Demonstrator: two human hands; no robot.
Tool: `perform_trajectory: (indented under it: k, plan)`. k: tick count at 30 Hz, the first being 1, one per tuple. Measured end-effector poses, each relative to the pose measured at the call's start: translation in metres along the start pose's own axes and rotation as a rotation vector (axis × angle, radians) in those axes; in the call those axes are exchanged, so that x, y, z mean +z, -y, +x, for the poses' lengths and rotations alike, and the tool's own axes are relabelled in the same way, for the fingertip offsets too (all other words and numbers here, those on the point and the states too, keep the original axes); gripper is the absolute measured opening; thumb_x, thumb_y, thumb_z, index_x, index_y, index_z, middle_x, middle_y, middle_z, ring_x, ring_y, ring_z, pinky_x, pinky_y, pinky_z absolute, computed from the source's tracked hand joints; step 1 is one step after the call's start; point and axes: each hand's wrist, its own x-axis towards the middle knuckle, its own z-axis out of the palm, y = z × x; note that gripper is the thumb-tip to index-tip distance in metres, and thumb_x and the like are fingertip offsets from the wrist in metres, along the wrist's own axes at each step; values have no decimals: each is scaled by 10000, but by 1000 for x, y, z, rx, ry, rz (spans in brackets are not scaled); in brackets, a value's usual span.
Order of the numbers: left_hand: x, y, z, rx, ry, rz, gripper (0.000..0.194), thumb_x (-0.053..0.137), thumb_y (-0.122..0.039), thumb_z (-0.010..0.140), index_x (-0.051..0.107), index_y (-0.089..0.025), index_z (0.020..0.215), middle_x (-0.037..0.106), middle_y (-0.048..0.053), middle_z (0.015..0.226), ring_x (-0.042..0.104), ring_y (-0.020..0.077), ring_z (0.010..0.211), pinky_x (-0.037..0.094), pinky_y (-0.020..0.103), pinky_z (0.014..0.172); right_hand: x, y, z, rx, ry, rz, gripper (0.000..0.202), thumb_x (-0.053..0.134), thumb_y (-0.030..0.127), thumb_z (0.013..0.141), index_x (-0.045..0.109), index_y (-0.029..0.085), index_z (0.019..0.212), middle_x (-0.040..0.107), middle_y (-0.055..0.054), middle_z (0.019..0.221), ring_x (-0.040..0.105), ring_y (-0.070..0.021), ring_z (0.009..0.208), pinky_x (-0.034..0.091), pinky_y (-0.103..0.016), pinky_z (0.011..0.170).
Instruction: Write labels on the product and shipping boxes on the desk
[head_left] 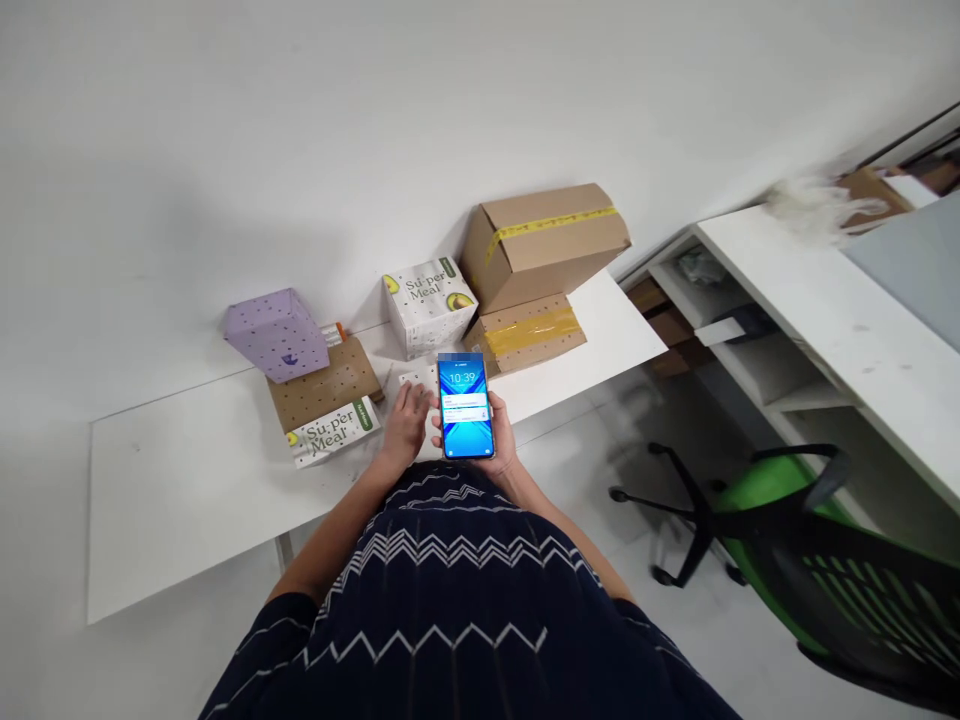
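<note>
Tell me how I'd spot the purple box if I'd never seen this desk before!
Start at the white table against the wall and look to its back edge, left of the person's hands. There the purple box rests tilted on a flat brown cardboard box. It is the only lilac one, sprinkled with tiny dark dots, while its neighbours are brown or white with avocado pictures.

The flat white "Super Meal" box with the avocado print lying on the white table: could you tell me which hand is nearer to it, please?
Left. The left hand rests on the table just right of the flat white "Super Meal" box; the right hand is farther right, holding a lit smartphone.
</note>
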Motion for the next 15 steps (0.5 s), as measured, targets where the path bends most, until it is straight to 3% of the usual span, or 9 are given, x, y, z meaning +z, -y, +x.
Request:
perform_trajectory:
  k: [4, 9, 12, 15]
  plan:
    - [-5, -2, 1, 55, 12, 79, 408, 415, -96, 930, 632, -153, 1271, 607, 163, 1355, 429, 312, 1415, 397, 509, 1164, -10, 26, -10, -222, -86, 11, 558, 394, 561, 913, 589, 172, 1263, 724, -125, 1147, 689, -264, 910, 566, -502, 844]
    - [-10, -5, 4, 43, 26, 82, 420, 399, -89, 928, 648, -154, 1260, 620, 159, 1344, 451, 309, 1399, 393, 516, 1167, -35, 64, -23, -474, -312, -96, 526, 376, 557, 893, 620, 189, 1178, 711, -113, 1114, 681, -268, 939, 569, -461, 800]
    - [-11, -6, 4, 32, 31, 75, 423, 400, -89, 930, 648, -162, 1265, 624, 154, 1345, 459, 302, 1393, 401, 507, 1163, -69, 75, -27, -557, -589, -269, 565, 306, 624, 879, 595, 209, 1131, 689, -104, 1048, 675, -257, 909, 568, -423, 739]
    - [-13, -7, 3, 28, 29, 77, 413, 397, -94, 937, 651, -154, 1256, 631, 150, 1336, 470, 297, 1383, 412, 480, 1156, -110, 75, -27, -453, -985, -551, 532, 311, 624, 882, 539, 218, 1139, 645, -80, 975, 662, -240, 868, 553, -368, 696]
